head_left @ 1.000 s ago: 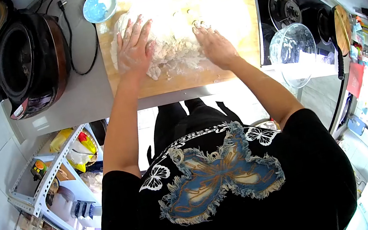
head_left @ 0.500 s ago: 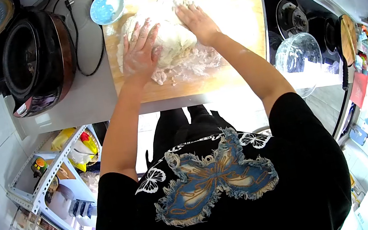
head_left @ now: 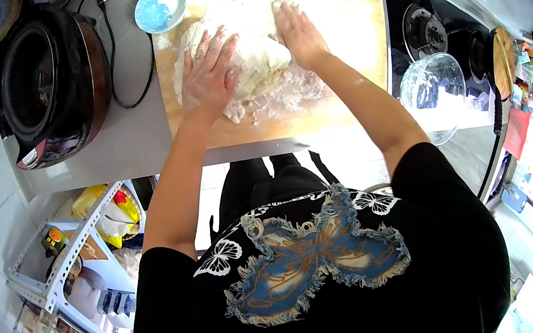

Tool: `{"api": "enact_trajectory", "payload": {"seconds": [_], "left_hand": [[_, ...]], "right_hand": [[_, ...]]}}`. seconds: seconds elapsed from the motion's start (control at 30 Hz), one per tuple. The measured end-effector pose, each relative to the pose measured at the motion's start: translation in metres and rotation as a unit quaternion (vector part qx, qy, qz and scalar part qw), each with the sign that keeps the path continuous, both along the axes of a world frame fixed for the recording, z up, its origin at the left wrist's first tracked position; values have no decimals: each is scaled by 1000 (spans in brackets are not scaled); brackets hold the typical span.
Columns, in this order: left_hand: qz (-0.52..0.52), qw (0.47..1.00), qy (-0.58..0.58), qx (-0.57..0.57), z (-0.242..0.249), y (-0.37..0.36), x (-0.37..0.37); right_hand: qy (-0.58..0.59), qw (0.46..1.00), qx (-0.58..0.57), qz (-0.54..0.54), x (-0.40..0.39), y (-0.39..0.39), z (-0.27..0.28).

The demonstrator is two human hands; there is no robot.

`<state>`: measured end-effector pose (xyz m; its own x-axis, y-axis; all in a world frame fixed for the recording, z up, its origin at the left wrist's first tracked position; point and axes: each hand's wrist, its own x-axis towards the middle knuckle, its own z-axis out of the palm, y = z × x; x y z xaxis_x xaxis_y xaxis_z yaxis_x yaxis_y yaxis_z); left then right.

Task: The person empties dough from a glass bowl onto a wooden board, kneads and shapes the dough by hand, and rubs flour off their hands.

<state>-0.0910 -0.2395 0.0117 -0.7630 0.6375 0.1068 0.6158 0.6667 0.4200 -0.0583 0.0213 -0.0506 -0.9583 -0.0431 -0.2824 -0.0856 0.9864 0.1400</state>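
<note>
A large pale lump of dough [head_left: 254, 58] lies on a floury wooden board [head_left: 355, 104]. Against its left side rests my left hand [head_left: 209, 80], palm down with the fingers spread and dusted with flour. My right hand [head_left: 302, 35] lies along the dough's upper right side, its fingers stretched out and nearly side by side. Loose flour and crumbs [head_left: 289, 94] spread along the near edge of the dough. At the board's upper left corner stands a small blue bowl [head_left: 157, 11] with some white flour in it.
A black cooker [head_left: 52, 83] with its lid up stands on the left, a loose cable [head_left: 113, 58] beside it. On the right, a clear glass bowl [head_left: 433, 91] sits by the black stove [head_left: 424, 30]. Below left is a white shelf rack [head_left: 82, 234] holding packages.
My right hand has shifted slightly right along the dough. My left hand stays at the dough's left side, with its fingers a little higher. The view has moved slightly.
</note>
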Motion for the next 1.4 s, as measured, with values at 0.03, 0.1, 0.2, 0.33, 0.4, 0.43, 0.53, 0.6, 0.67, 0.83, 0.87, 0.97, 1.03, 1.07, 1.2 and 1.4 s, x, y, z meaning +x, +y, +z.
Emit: {"api": "enact_trajectory", "payload": {"seconds": [0.03,0.1,0.2,0.33,0.4,0.43,0.53,0.6,0.67,0.83,0.87,0.97,1.03,1.07,1.2,1.4], "left_hand": [[-3,1000,0,2,0,-1,-1],[-4,1000,-3,-4,1,-1,-1],[-14,1000,4,-6,1,-2,-2],[-8,1000,8,4,-2,-1,-3],[-12,1000,18,21,-3,-2,-1],[-12,999,20,23,-3,-1,-2],[-9,1000,22,4,-4,-1,-1],[-6,999,25,-20,-6,-2,-1],[-5,999,29,-24,-5,-2,-1],[-5,999,24,-32,-3,-1,-1],[-7,999,27,-15,-3,-1,-1],[-9,999,25,-21,-3,-2,1],[-7,999,20,-48,-2,-2,3],[-5,999,18,-45,-2,-2,4],[-5,1000,16,-16,1,-1,1],[-5,1000,9,-16,0,-2,2]], "right_hand": [[-35,996,37,69,8,1,10],[-78,994,-11,69,37,16,30],[-101,986,-130,17,48,33,33],[15,989,-141,-31,6,2,2],[21,998,-52,6,-2,-5,5],[23,998,-50,7,3,4,4],[-82,974,-186,99,39,44,16],[-153,973,-100,141,55,53,33],[-123,982,-91,114,42,36,25],[-1,996,-20,91,-2,-2,26],[-37,994,-76,65,0,-1,34],[-89,988,-118,49,44,19,39],[-107,987,-107,62,57,27,28],[-87,989,-106,53,56,28,21],[-22,999,-13,30,9,-4,20],[-108,989,-36,98,31,16,33]]}}
